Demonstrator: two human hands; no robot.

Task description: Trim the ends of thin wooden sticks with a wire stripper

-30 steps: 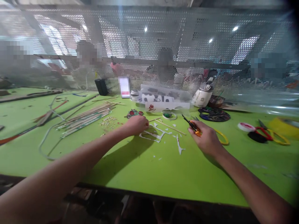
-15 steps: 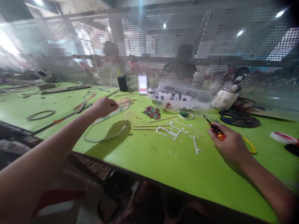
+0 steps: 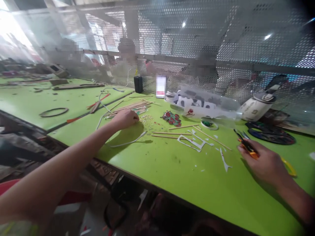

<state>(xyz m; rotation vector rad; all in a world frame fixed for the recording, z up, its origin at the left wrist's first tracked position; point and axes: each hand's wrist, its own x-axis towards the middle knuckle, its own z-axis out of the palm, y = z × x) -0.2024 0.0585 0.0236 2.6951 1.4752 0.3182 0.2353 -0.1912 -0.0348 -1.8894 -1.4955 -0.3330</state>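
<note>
Left of centre, left hand (image 3: 126, 119) narrowed, grip unclear; right hand (image 3: 268, 162) holds orange-and-black tool (image 3: 250, 149). White paper scraps (image 3: 224, 163) cut; thin tan sticks (image 3: 172, 133) unjoined.

The stick bundle (image 3: 137, 107) is being partly covered by the left hand (image 3: 125, 120); its fingertip contact is being obscured. The grip of the black-and-orange tool (image 3: 248, 147) is being hidden by the right hand (image 3: 267, 163). The phone display (image 3: 161, 86) is being masked by pixelation. The right forearm (image 3: 295, 195) is being cropped.
</note>
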